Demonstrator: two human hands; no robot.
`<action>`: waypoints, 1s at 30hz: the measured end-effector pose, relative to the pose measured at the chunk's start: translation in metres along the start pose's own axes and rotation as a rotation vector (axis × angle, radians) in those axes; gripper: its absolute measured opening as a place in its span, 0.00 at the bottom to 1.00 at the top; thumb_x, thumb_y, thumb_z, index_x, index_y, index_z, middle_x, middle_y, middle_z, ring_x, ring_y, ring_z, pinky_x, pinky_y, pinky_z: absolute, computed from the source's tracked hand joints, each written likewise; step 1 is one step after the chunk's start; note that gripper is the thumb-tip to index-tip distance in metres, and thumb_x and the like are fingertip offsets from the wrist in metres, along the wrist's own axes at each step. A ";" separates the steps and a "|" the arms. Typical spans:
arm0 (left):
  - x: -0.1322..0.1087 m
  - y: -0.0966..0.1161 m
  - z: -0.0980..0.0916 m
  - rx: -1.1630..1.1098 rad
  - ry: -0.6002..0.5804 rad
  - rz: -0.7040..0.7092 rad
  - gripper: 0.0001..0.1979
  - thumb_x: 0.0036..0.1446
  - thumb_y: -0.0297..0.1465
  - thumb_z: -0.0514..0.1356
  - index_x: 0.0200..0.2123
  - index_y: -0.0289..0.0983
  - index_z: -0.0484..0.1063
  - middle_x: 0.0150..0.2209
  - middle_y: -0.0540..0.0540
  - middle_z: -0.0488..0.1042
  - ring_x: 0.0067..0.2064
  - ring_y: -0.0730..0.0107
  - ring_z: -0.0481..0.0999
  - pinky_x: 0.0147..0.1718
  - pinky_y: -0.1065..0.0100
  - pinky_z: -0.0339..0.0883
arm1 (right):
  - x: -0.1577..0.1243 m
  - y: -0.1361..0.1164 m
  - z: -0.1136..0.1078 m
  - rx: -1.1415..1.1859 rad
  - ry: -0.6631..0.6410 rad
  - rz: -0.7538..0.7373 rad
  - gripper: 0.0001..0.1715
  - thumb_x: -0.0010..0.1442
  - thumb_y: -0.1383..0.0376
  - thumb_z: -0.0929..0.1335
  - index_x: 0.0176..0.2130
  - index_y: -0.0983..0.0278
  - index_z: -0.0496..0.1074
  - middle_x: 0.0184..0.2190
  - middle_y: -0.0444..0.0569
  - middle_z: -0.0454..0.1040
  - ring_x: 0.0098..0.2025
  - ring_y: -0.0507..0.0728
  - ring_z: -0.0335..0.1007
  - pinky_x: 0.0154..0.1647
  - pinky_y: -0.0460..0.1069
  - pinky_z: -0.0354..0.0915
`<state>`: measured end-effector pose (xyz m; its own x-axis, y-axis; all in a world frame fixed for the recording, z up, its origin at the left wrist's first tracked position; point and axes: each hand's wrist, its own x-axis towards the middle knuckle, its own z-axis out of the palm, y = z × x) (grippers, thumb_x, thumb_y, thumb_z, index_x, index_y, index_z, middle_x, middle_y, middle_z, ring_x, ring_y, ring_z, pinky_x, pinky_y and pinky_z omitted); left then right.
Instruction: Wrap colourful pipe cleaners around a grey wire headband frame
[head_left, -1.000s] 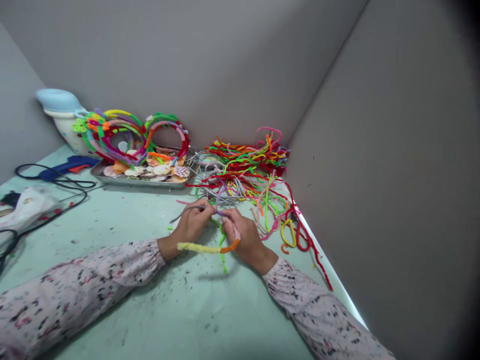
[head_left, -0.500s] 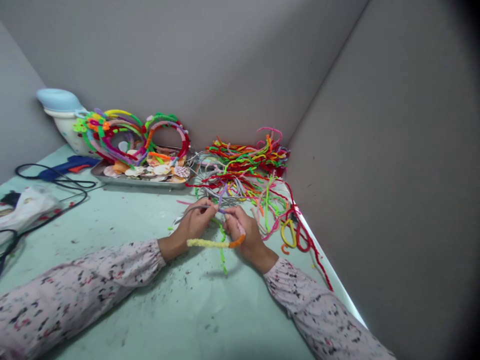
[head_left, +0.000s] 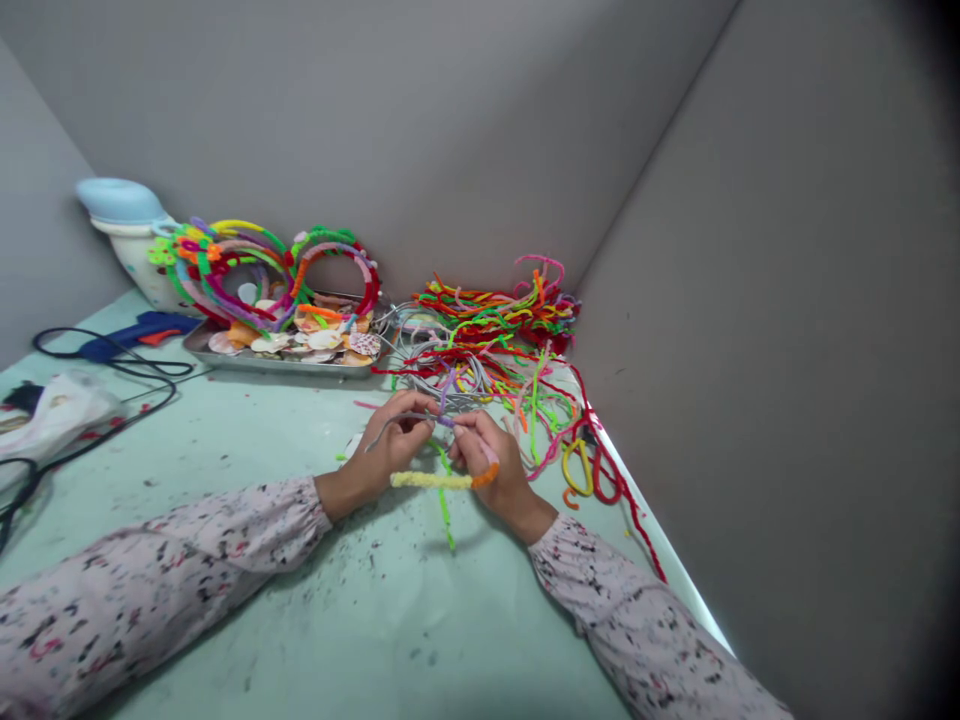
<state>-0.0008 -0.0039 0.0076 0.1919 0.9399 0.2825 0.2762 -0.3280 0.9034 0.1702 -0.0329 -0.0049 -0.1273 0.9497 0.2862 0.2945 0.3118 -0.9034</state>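
Note:
A curved headband is wrapped in yellow, orange, pink and purple fuzzy pipe cleaner, with a bare grey end on the left. My right hand is closed on its wrapped part, thumb and fingers pinching near the purple wrap. Around the bare grey end curl the fingers of my left hand, index and thumb close to the purple section. A loose tail of purple pipe cleaner sticks up between my hands. Below them, a green pipe cleaner lies on the table.
Behind my hands spread a heap of colourful pipe cleaners and grey bands. A metal tray holds shells, with finished headbands on it. At left are a blue-handled tool, black cable, plastic bag and lidded container.
The headband's yellow end has shifted right and turned slightly. My left thumb and index finger have loosened and moved a little apart around the grey end. My right hand has barely moved.

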 end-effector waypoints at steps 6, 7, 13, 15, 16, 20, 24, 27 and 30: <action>0.000 0.003 -0.002 0.091 0.001 0.062 0.08 0.54 0.28 0.56 0.37 0.37 0.73 0.36 0.48 0.70 0.33 0.71 0.70 0.31 0.71 0.64 | 0.000 -0.001 0.000 -0.034 0.008 -0.005 0.13 0.65 0.57 0.60 0.41 0.62 0.67 0.26 0.43 0.72 0.27 0.53 0.68 0.29 0.46 0.64; 0.000 0.004 -0.002 0.096 0.000 0.063 0.08 0.54 0.28 0.56 0.37 0.37 0.73 0.36 0.48 0.70 0.33 0.71 0.69 0.31 0.71 0.64 | 0.000 -0.001 0.000 -0.043 0.008 -0.010 0.13 0.65 0.57 0.60 0.42 0.62 0.67 0.26 0.43 0.72 0.27 0.53 0.69 0.29 0.46 0.64; 0.000 0.004 -0.002 0.142 -0.001 0.081 0.10 0.54 0.30 0.55 0.38 0.37 0.74 0.36 0.47 0.70 0.35 0.69 0.70 0.31 0.71 0.65 | 0.000 -0.005 -0.003 -0.099 0.002 -0.039 0.13 0.66 0.58 0.60 0.43 0.62 0.67 0.27 0.44 0.73 0.28 0.53 0.70 0.30 0.46 0.65; 0.000 0.004 -0.003 0.151 -0.004 0.086 0.10 0.54 0.30 0.55 0.38 0.37 0.74 0.36 0.47 0.70 0.34 0.69 0.70 0.31 0.71 0.65 | 0.000 -0.006 -0.004 -0.107 -0.004 -0.040 0.13 0.66 0.58 0.59 0.43 0.62 0.67 0.27 0.44 0.73 0.28 0.53 0.70 0.30 0.46 0.65; 0.000 0.004 -0.003 0.150 -0.004 0.090 0.10 0.54 0.30 0.55 0.39 0.37 0.74 0.36 0.47 0.70 0.34 0.69 0.70 0.31 0.71 0.65 | 0.000 -0.006 -0.004 -0.112 -0.004 -0.041 0.13 0.66 0.59 0.59 0.43 0.62 0.67 0.27 0.44 0.73 0.27 0.53 0.70 0.30 0.46 0.65; -0.001 0.006 -0.003 0.153 0.003 0.103 0.10 0.55 0.30 0.55 0.39 0.37 0.74 0.36 0.47 0.70 0.35 0.69 0.70 0.31 0.70 0.65 | 0.000 -0.006 -0.004 -0.138 -0.003 -0.051 0.12 0.66 0.59 0.59 0.43 0.62 0.67 0.27 0.44 0.73 0.28 0.53 0.69 0.29 0.46 0.64; -0.002 0.008 -0.002 0.150 0.014 0.108 0.10 0.55 0.29 0.55 0.38 0.36 0.74 0.36 0.47 0.71 0.35 0.69 0.70 0.32 0.70 0.64 | 0.000 -0.005 -0.003 -0.178 0.008 -0.070 0.12 0.66 0.60 0.59 0.44 0.62 0.68 0.28 0.44 0.74 0.29 0.53 0.71 0.30 0.46 0.64; -0.001 0.010 -0.002 0.149 0.021 0.107 0.09 0.55 0.29 0.56 0.38 0.36 0.74 0.35 0.47 0.70 0.35 0.69 0.70 0.32 0.70 0.64 | 0.000 -0.005 -0.003 -0.211 0.018 -0.082 0.13 0.66 0.61 0.59 0.45 0.62 0.68 0.28 0.45 0.74 0.30 0.54 0.72 0.30 0.46 0.64; -0.001 0.012 -0.002 0.148 0.021 0.103 0.09 0.55 0.29 0.56 0.38 0.37 0.74 0.34 0.48 0.69 0.34 0.70 0.70 0.31 0.71 0.63 | 0.000 -0.005 -0.003 -0.234 0.026 -0.092 0.13 0.66 0.61 0.59 0.45 0.62 0.69 0.28 0.45 0.75 0.30 0.54 0.73 0.30 0.46 0.65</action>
<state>0.0001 -0.0091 0.0192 0.2070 0.9017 0.3796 0.3919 -0.4319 0.8123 0.1718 -0.0343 0.0008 -0.1402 0.9167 0.3742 0.4946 0.3923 -0.7756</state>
